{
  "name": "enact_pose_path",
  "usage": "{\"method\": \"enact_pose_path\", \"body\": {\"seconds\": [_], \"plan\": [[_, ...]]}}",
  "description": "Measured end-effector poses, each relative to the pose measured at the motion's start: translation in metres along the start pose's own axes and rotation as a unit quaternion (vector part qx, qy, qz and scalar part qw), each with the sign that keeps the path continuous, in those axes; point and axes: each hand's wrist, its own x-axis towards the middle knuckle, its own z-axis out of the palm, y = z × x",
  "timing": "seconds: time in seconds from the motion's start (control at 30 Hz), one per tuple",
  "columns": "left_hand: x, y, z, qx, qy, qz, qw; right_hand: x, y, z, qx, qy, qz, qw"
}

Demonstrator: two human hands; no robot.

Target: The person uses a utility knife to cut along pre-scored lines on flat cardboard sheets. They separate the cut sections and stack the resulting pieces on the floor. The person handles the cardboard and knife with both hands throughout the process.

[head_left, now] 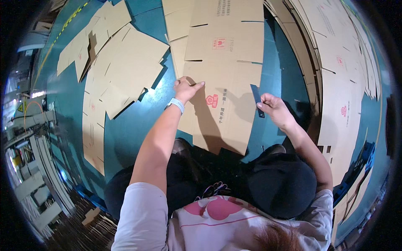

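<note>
A flattened cardboard box (234,69), brown with red and black print and cut slots, lies in front of me. At its left edge my left hand (188,89) is closed on the cardboard, thumb stretched over the top face; the other fingers are partly hidden. My right hand (274,109), beyond the right edge, pinches a dark flat blade-like strip (256,97) with a slanted upper end. The strip is apart from the hand's palm and stands close to the cardboard edge; whether they touch I cannot tell. Shadows of my arms fall across the cardboard.
Several flat cardboard blanks (121,62) lie overlapping on the teal floor (138,125) at the left. Long stacks of cardboard (341,88) line the right side. Metal equipment (46,175) stands at the far left. My knees (282,184) flank the near end of the cardboard.
</note>
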Motion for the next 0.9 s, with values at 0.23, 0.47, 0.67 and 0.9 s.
{"method": "enact_pose_path", "body": {"seconds": [0.23, 0.47, 0.67, 0.9], "plan": [[0.011, -0.025, -0.005, -0.094, 0.041, -0.008, 0.995, 0.009, -0.018, 0.012, -0.017, 0.012, 0.017, 1.0], [-0.003, 0.02, -0.035, -0.164, -0.27, 0.002, 0.949, -0.007, -0.082, 0.01, 0.029, -0.012, -0.06, 0.998], [-0.039, 0.08, -0.158, -0.319, -0.301, 0.082, 0.895, 0.017, -0.17, 0.081, -0.121, -0.188, -0.17, 0.96], [-0.034, 0.084, -0.228, -0.137, -0.233, 0.169, 0.948, 0.077, -0.121, 0.143, -0.163, -0.205, -0.39, 0.883]]}}
